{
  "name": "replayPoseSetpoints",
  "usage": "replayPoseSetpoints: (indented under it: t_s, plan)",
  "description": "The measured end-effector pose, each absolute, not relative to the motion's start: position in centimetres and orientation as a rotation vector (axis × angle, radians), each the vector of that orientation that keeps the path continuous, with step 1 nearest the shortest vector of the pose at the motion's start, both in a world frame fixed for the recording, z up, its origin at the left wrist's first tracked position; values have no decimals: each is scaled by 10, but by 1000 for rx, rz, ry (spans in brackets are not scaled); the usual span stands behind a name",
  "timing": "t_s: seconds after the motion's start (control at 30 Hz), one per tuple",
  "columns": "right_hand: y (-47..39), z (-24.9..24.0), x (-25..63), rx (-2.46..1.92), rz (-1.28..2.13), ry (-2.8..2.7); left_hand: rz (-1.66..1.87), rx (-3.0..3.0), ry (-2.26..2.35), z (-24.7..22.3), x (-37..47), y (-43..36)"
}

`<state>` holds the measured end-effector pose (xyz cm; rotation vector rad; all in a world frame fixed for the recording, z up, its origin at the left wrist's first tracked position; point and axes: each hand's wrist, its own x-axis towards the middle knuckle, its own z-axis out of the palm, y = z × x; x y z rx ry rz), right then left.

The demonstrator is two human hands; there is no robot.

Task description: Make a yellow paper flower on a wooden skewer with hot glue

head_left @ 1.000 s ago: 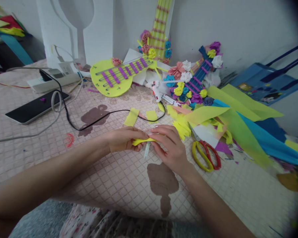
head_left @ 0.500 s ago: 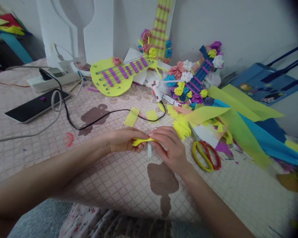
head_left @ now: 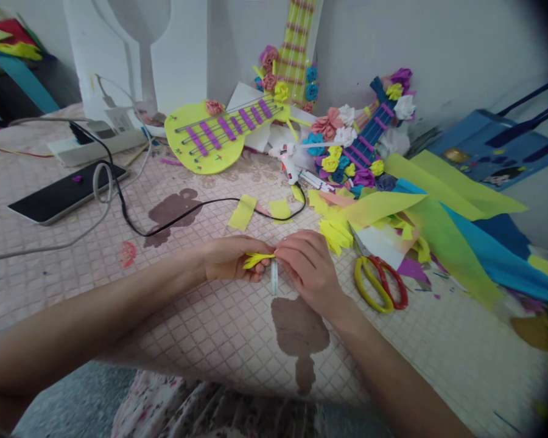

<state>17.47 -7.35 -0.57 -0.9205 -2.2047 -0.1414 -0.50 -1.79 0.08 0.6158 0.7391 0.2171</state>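
My left hand (head_left: 235,258) pinches a small piece of yellow paper (head_left: 254,260) with frilled ends that point left. Touching the paper's right end, the fingertips of my right hand (head_left: 307,261) are closed around it, close to my left fingertips. A thin pale strip (head_left: 274,278) hangs down between the hands; which fingers hold it is hidden. Cut yellow rectangles (head_left: 243,212) lie on the tablecloth beyond my hands. Scissors (head_left: 378,281) with yellow and red handles rest to the right of my right hand, beside a heap of yellow cut pieces (head_left: 335,232).
A white glue gun (head_left: 288,163) stands behind the hands, its black cable crossing the table. Farther back are paper guitars (head_left: 205,143) and paper flowers (head_left: 331,159). A phone (head_left: 66,193) and power strip (head_left: 103,145) lie left; coloured sheets (head_left: 452,243) and a blue bag (head_left: 497,149) are right.
My right fingers have drawn closer together around the paper's right end. The yellow paper looks narrower there, while my left hand has barely moved.
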Motion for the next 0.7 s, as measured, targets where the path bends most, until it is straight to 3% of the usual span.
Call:
replayPoseSetpoints:
  t_s: [0.7]
  plan:
    - [-75,-6,172,-1123,-67,-2141,560,1888,730,3,-10,-18]
